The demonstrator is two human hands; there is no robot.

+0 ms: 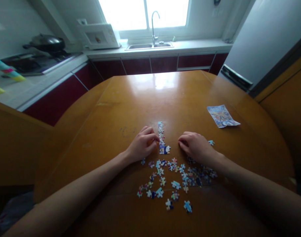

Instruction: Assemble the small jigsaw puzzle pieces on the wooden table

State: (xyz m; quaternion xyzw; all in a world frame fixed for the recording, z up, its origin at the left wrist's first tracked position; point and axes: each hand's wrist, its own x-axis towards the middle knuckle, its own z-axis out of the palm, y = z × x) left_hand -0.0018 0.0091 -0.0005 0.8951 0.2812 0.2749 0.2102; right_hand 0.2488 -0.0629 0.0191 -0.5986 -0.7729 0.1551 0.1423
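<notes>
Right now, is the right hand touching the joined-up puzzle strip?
Apart. The head view shows it: brown tabletop is visible between the curled right hand and the joined-up puzzle strip.

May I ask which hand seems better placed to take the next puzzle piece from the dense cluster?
Probably the right hand: it is nearer the dense cluster and apart from the joined strip, while the left hand is at its edge.

A thin strip of joined puzzle pieces lies flat in an L shape, near the frame's middle. Loose pieces, many light blue, lie scattered at the lower middle.
</notes>
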